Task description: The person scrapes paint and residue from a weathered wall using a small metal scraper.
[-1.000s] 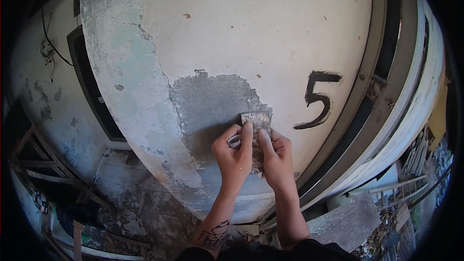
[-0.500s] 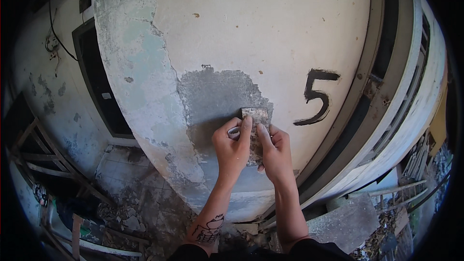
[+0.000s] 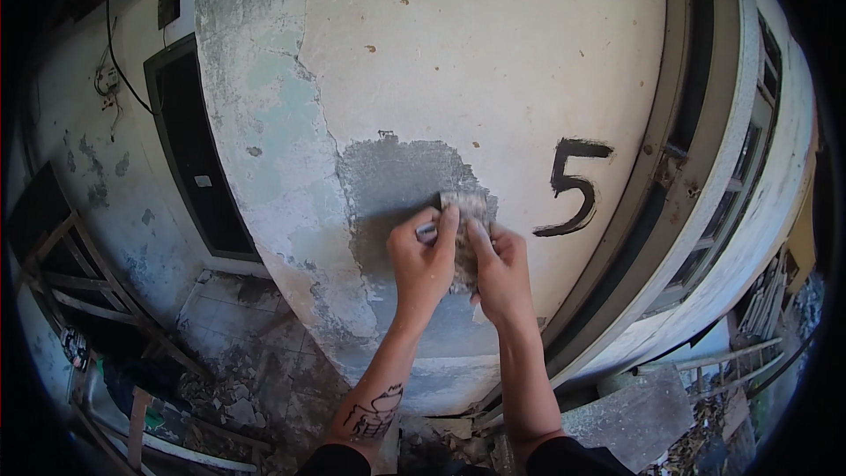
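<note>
My left hand (image 3: 421, 256) and my right hand (image 3: 504, 269) grip a narrow, rectangular, stained grey-brown flat tool (image 3: 463, 203) between them, upright against the wall (image 3: 493, 53). Both thumbs press on its near face; my fingers curl behind its edges. A small pale, rounded piece (image 3: 426, 232) shows between the left thumb and forefinger; what it belongs to is hidden. The tool lies over the right part of a rough grey patch (image 3: 397, 176) where the wall's white coat is gone. Slight blur covers the tool, so its exact kind is unclear.
Right of my hands the wall bears a black painted mark (image 3: 575, 187), then a door frame (image 3: 674, 132). Peeling paint runs down the wall's left part. A wooden frame (image 3: 92, 291) leans at left. Debris (image 3: 238, 397) litters the floor; a grey board (image 3: 630, 414) lies at lower right.
The view has turned slightly, so the wall's left part and the grey patch sit a little further right and lower. Both hands keep their grip; the tool is now blurred by motion.
</note>
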Motion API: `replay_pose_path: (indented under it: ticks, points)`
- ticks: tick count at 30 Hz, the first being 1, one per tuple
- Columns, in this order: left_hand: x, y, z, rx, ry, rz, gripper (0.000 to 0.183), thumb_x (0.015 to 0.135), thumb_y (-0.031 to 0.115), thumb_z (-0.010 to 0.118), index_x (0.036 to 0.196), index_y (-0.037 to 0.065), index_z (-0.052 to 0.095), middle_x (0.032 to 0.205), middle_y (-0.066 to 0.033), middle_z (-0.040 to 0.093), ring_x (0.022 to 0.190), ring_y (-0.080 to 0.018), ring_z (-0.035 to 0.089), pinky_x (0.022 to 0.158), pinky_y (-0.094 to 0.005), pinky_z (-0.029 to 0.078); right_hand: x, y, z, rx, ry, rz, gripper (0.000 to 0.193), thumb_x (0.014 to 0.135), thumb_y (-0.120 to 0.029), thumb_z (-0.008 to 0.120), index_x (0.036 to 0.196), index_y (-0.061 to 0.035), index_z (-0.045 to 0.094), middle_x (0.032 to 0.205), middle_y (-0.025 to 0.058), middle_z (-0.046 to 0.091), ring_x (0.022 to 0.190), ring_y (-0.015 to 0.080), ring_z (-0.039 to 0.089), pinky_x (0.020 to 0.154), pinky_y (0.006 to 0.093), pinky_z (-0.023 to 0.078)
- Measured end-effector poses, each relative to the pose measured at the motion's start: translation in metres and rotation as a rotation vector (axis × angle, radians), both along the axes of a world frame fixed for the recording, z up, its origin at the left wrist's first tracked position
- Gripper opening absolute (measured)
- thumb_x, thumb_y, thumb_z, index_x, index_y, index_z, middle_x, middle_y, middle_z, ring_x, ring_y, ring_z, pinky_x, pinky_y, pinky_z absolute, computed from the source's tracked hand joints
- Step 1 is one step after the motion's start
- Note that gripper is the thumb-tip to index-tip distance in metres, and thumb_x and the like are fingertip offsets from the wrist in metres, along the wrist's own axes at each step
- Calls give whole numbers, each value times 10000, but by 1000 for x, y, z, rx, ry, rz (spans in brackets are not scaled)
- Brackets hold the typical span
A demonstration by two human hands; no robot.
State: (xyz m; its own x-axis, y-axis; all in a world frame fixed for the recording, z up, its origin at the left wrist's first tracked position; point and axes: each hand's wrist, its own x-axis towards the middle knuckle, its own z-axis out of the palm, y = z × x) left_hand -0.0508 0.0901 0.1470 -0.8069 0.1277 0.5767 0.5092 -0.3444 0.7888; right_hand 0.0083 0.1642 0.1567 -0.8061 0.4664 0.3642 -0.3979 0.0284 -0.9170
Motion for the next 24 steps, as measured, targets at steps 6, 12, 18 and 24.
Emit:
replay_pose_path:
  ticks: [6, 12, 18, 24]
  points:
    - [2, 4, 14, 41, -9, -31, 315, 870, 174, 596, 604, 20, 529, 520, 80, 401, 483, 0, 308, 416, -210, 213, 3, 1, 10, -30, -15, -8, 282, 914, -231, 502, 735, -21, 555, 537, -13, 500, 372, 38, 419, 267, 212, 333]
    - [3, 0, 5, -17, 54, 74, 339, 873, 182, 587, 620, -32, 513, 469, 31, 405, 480, -23, 335, 400, -247, 254, 1, -3, 1, -18, -35, -25, 279, 914, -233, 503, 747, -17, 559, 534, -12, 501, 368, 39, 417, 268, 205, 315]
    - [-2, 0, 2, -15, 40, 60, 336, 871, 176, 587, 624, -38, 509, 475, 23, 418, 481, -27, 350, 406, -242, 277, -3, -3, -2, 0, 19, -32, 274, 917, -229, 497, 758, -20, 575, 531, -13, 506, 364, 32, 414, 269, 199, 307]
    - [1, -1, 14, -39, 39, 74, 333, 866, 161, 585, 617, -42, 496, 470, 2, 409, 490, -29, 339, 412, -252, 282, -3, -2, 5, -9, 26, -18, 274, 918, -232, 494, 787, -9, 585, 531, -17, 508, 369, 31, 419, 271, 197, 311]
